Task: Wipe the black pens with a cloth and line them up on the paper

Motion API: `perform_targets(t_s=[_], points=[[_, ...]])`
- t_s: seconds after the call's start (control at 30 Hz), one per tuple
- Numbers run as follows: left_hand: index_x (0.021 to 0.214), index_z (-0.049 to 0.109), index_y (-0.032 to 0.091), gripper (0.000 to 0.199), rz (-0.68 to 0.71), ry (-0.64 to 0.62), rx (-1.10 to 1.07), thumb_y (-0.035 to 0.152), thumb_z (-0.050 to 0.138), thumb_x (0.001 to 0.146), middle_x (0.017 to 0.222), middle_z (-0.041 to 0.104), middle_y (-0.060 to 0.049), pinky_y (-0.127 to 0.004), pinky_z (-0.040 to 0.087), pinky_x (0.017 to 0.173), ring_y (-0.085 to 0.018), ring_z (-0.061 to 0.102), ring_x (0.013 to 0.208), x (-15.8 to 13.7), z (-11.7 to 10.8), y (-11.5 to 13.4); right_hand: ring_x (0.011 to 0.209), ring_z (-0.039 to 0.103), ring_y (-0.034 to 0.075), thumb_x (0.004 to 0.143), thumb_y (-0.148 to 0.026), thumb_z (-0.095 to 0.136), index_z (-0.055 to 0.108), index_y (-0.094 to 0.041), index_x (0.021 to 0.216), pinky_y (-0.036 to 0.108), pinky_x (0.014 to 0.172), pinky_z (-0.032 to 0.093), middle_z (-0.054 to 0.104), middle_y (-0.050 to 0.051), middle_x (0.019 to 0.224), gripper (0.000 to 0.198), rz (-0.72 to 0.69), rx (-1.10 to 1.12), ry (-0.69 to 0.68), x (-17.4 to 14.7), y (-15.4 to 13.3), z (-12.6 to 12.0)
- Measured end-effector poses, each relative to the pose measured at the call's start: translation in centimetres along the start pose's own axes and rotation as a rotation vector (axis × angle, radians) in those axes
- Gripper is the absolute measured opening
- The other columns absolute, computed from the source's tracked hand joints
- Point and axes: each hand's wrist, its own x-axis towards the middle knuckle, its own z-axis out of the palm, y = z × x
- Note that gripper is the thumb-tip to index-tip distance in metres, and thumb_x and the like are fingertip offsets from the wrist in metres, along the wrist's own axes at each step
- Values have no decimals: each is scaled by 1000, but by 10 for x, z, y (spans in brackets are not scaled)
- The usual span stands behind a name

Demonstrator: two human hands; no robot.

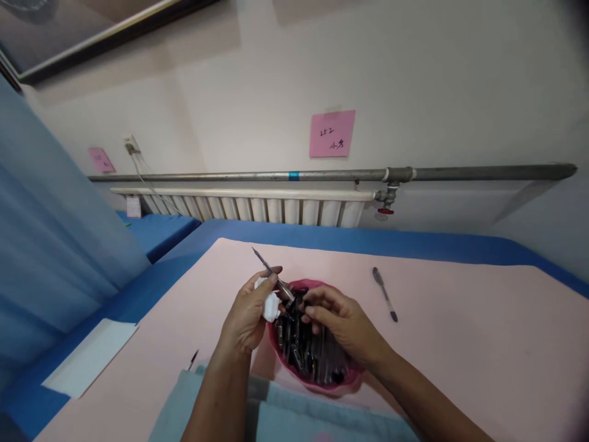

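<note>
My left hand is closed on a slim pen refill, its tip pointing up and to the left. A crumpled white tissue is tucked into the same hand. Beside the refill's lower end, my right hand has its thumb and fingers pinched together; what they hold, if anything, is too small and dark to tell. Both hands are over a pink basket filled with black pen caps and clear pen barrels. Part of the basket is hidden behind my hands.
A capped pen lies right of the basket on the pink sheet. Another pen tip shows beside light blue cloth near me. White paper lies at left. A radiator and pipe run behind the blue-edged table.
</note>
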Motion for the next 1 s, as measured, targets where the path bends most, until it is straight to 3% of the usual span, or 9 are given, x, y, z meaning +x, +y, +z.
perform_targets(t_s=[0.13,0.37,1.0], points=[[96,58,11,39,6,-14,0,27,74,64,68,64,-4,-19,45,44,-12,58,58,-1,1,-1,72,59,15,68,-23,61,59,-23,84,27,59,46,63,-2,79,16,-45,-37,34,-1,-1,3],[97,58,11,38,9,-27,67,28,72,66,68,64,-4,-19,46,45,-12,58,56,-2,5,-5,73,58,15,72,-24,59,57,-22,76,30,68,46,62,-2,77,5,-128,-212,34,-2,-2,3],[93,58,12,35,11,-2,67,28,72,65,63,62,-1,-20,45,43,-12,58,55,-1,6,-6,69,58,14,73,-20,56,55,-22,74,29,66,47,62,-3,73,2,-155,-260,109,-3,-3,5]])
